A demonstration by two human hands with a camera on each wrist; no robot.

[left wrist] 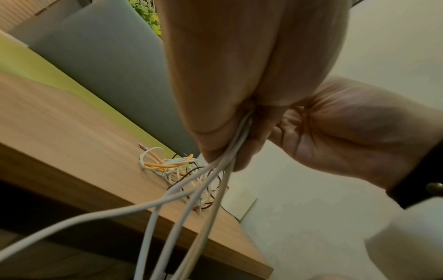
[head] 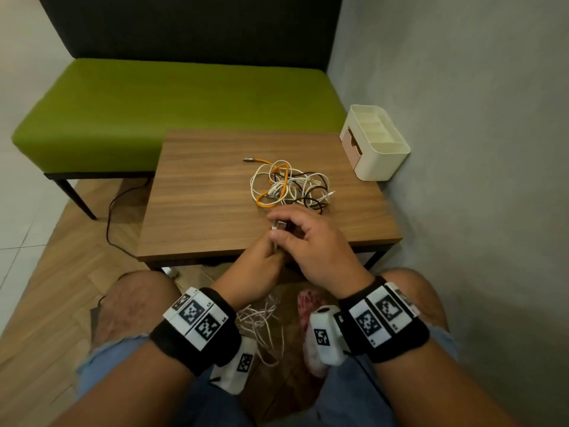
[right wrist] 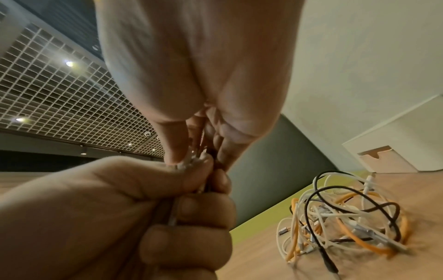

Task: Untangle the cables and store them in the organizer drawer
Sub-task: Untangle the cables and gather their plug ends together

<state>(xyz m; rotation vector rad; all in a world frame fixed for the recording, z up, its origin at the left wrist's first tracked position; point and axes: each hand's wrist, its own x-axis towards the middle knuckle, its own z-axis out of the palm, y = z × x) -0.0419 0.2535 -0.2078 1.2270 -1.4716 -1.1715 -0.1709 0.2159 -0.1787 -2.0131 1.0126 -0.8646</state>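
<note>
The left hand [head: 257, 266] grips a gathered thin white cable [left wrist: 167, 204]; the right hand [head: 320, 251] pinches its plug end. Just beyond the hands lies the white, orange and black cable tangle [head: 289, 186]; farther right stands the cream plastic organizer [head: 374, 143], drawer closed.

The white cable [left wrist: 153, 227] runs off the frame's bottom edge.

Wooden worktop [head: 197, 211] carrying two items: a tangle of white, orange and black cables [head: 289, 186] is lying near its middle, and a cream organizer [head: 377, 143] is sitting at the far right corner.
</note>
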